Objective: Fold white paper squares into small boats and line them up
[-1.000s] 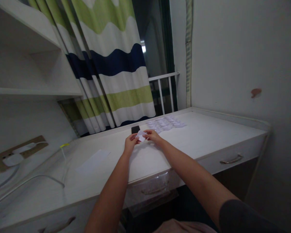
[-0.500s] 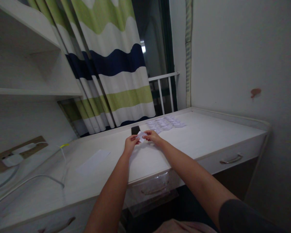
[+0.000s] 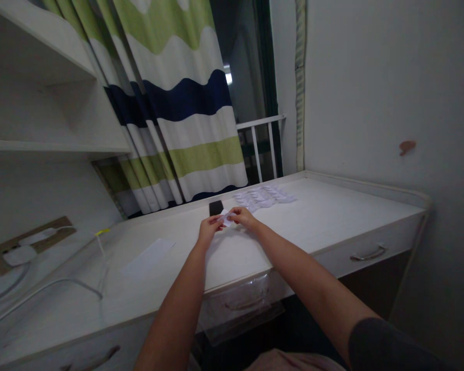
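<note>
White drawered bench, below a green, white and navy striped curtain, with a white shelf to the left. On the bench lay a flat white sheet, a black phone and a cluster of paper pieces. One small white paper piece was held just beside the phone, pinched from either side in the closed grip of the left hand and right hand.

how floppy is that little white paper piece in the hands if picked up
Probably very light and floppy: the white paper piece looks thin, pinched by the left hand and right hand. Likely slides easily on the desk.
</note>
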`<state>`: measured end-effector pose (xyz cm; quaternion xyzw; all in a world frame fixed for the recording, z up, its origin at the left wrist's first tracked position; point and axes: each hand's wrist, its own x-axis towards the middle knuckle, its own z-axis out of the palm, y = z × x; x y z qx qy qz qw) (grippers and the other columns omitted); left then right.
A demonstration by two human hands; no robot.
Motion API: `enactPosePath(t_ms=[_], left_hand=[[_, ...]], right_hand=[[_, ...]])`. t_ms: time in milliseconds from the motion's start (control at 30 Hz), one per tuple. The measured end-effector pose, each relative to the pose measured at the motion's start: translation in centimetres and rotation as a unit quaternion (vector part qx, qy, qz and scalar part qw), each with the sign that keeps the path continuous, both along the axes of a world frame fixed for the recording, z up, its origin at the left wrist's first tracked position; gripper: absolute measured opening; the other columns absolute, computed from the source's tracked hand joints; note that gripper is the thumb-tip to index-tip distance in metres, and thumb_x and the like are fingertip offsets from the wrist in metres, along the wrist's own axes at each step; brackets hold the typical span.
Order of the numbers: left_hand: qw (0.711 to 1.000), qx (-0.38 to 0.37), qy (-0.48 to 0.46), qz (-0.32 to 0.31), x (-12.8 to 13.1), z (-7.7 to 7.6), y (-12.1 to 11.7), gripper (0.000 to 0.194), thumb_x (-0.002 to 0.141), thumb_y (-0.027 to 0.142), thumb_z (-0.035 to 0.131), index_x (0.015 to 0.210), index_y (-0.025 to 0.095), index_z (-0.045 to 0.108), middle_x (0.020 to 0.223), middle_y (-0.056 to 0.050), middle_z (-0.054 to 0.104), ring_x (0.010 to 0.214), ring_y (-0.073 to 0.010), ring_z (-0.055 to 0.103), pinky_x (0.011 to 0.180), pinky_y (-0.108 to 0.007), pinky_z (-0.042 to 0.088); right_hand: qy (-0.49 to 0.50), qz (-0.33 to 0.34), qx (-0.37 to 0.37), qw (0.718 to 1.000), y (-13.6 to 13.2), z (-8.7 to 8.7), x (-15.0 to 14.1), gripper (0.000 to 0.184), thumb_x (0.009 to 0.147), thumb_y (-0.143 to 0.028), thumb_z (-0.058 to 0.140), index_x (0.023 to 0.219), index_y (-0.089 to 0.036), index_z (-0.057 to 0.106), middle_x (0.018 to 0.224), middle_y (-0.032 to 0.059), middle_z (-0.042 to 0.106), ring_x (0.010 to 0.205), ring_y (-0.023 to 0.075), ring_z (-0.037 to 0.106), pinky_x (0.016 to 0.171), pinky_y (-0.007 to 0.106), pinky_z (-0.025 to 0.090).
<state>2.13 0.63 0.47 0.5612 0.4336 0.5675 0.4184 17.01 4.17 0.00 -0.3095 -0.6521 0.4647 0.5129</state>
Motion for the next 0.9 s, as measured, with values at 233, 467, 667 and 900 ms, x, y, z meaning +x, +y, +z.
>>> enactPosePath(t_ms=[233, 467, 667, 900], left_hand=[[0.999, -0.007, -0.021, -0.024, -0.18, -0.17, 0.10, 0.031, 0.055, 0.027, 0.070, 0.081, 0.011, 0.066, 0.067, -0.006, 0.066, 0.057, -0.0127, 0.060, 0.059, -0.027, 0.049], [0.998, -0.002, -0.060, -0.021, -0.26, -0.27, 0.45, 0.025, 0.055, 0.021, 0.069, 0.077, 0.011, 0.065, 0.063, -0.003, 0.064, 0.052, -0.0094, 0.058, 0.061, -0.027, 0.051], [0.996, -0.003, -0.089, 0.003, -0.37, -0.36, 0.75, 0.025, 0.057, 0.016, 0.067, 0.082, 0.011, 0.064, 0.063, -0.003, 0.064, 0.051, -0.0089, 0.058, 0.059, -0.025, 0.051], [0.994, -0.056, -0.093, -0.009, -0.19, 0.07, 0.05, 0.027, 0.065, 0.013, 0.062, 0.091, 0.010, 0.060, 0.060, -0.004, 0.064, 0.052, -0.0121, 0.061, 0.055, -0.023, 0.050]], right_hand=[[0.023, 0.010, -0.021, 0.999, -0.29, 0.12, 0.17, 0.013, 0.053, -0.021, 0.064, 0.062, -0.014, 0.059, 0.043, -0.0066, 0.045, 0.042, 0.0051, 0.037, 0.043, 0.019, 0.027], [0.054, 0.051, -0.083, 0.994, -0.63, 0.16, 0.34, 0.016, 0.057, -0.022, 0.066, 0.071, -0.016, 0.062, 0.056, -0.0038, 0.055, 0.046, 0.0048, 0.046, 0.047, 0.017, 0.036], [0.093, 0.083, -0.127, 0.984, -0.71, 0.34, 0.30, 0.012, 0.065, -0.018, 0.063, 0.077, -0.015, 0.062, 0.056, -0.0010, 0.059, 0.051, 0.0080, 0.055, 0.051, 0.018, 0.044], [0.104, 0.068, -0.119, 0.985, -0.09, -0.01, 0.20, 0.013, 0.065, -0.013, 0.063, 0.078, -0.013, 0.063, 0.057, -0.0009, 0.061, 0.047, 0.0069, 0.055, 0.054, 0.019, 0.047]])
